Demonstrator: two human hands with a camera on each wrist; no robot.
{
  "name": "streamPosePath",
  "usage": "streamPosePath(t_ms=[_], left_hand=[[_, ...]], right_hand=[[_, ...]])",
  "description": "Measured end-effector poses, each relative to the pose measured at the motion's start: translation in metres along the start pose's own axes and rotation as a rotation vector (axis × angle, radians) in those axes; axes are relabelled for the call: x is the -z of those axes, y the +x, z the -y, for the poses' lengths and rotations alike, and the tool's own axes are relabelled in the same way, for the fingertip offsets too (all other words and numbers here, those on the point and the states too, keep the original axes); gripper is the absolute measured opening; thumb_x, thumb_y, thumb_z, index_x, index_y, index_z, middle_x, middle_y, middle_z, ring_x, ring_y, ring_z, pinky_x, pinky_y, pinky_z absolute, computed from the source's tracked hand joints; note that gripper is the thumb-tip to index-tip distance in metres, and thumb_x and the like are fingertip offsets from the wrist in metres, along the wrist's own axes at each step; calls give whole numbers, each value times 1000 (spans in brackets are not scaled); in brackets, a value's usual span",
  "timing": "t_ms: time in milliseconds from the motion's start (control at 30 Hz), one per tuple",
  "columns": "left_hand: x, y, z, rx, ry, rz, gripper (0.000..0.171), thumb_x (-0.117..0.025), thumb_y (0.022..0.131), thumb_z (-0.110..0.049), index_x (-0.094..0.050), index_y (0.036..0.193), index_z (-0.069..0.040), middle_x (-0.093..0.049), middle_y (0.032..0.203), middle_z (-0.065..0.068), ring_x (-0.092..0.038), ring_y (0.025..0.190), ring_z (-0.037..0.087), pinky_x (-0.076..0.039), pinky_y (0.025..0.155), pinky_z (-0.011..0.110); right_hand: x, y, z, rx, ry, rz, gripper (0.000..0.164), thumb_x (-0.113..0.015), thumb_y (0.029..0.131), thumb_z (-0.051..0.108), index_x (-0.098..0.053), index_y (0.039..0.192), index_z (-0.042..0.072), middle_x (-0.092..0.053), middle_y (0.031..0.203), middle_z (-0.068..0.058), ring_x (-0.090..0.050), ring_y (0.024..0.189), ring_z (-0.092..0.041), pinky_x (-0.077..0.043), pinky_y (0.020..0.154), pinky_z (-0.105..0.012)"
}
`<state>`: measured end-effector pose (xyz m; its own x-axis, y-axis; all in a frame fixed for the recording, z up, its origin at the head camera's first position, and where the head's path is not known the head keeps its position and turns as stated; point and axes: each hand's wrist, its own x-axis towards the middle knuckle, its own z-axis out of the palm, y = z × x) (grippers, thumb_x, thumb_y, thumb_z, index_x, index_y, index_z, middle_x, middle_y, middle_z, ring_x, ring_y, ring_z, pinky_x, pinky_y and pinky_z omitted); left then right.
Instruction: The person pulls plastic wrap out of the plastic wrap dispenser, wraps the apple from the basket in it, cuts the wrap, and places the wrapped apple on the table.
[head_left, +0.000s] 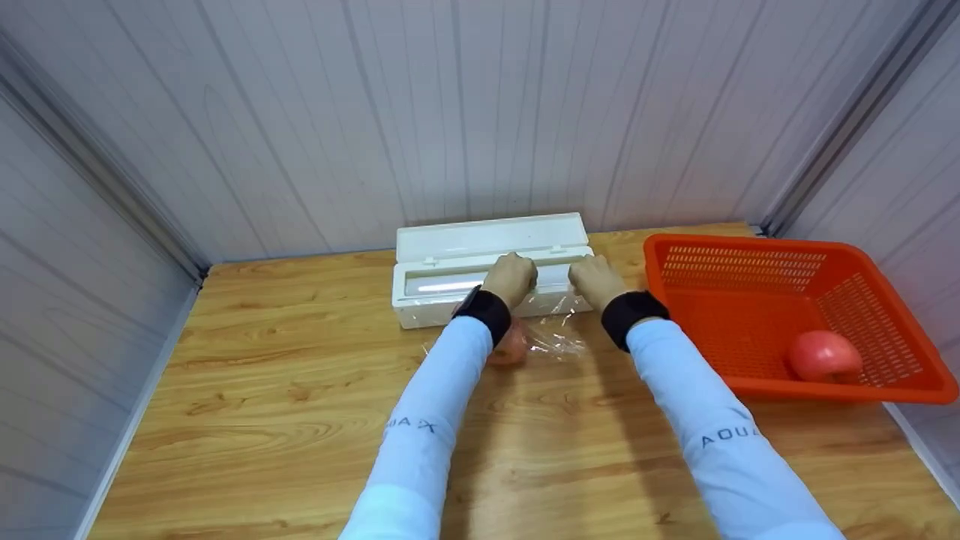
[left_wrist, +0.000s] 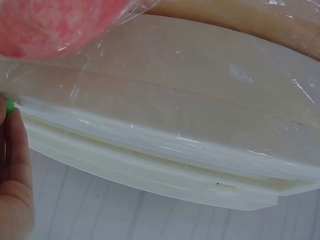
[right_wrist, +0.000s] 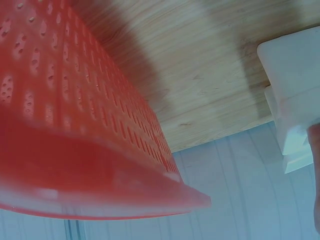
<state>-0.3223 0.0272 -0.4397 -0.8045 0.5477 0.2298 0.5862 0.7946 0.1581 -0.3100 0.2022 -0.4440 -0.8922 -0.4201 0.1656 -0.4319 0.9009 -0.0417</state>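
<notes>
A white cling film box (head_left: 491,289) stands against the back wall with its lid (head_left: 491,236) flipped back and the film roll (head_left: 450,285) showing inside. My left hand (head_left: 512,277) is over its middle, fingers curled. In the left wrist view, those fingers (left_wrist: 19,150) pinch a small green slider (left_wrist: 9,106) at the box. My right hand (head_left: 596,279) grips the right end, its fingertips mostly hidden. Clear cling film (head_left: 551,341) spreads from the box toward me, over a red apple (head_left: 510,349) partly hidden under my left wrist.
An orange slotted plastic basket (head_left: 750,386) stands close on the right, its side beside my right wrist. Another red apple (head_left: 825,356) lies in it. White panel walls (head_left: 480,112) enclose the wooden table (head_left: 285,420) at the back and sides.
</notes>
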Motion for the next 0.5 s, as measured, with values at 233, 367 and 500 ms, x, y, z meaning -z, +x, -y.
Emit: streamPosePath(t_ms=[233,367,500], left_hand=[[3,-7,8,-3,-26,-2,13,-63,73,1,-73,72,-6,-70,76,7,-65,76,27,-54,67,35],[5,-11,14,11,-55,14,13,-62,74,2,-73,75,-5,-71,80,8,-65,78,27,-54,69,34],[6,-15,19,-6,-64,9,13,-62,74,2,-73,76,-5,-71,81,8,-65,80,28,-53,71,35]], right_hand=[[0,0,0,10,5,-10,7,-70,61,-2,-65,63,1,-65,69,-17,-60,73,-38,-50,66,-47],[1,-2,0,-6,21,3,7,-71,62,-2,-65,63,2,-64,70,-17,-58,72,-38,-49,65,-48],[1,-2,2,-7,22,1,7,-72,62,-1,-66,64,2,-65,70,-17,-59,72,-38,-49,65,-47]])
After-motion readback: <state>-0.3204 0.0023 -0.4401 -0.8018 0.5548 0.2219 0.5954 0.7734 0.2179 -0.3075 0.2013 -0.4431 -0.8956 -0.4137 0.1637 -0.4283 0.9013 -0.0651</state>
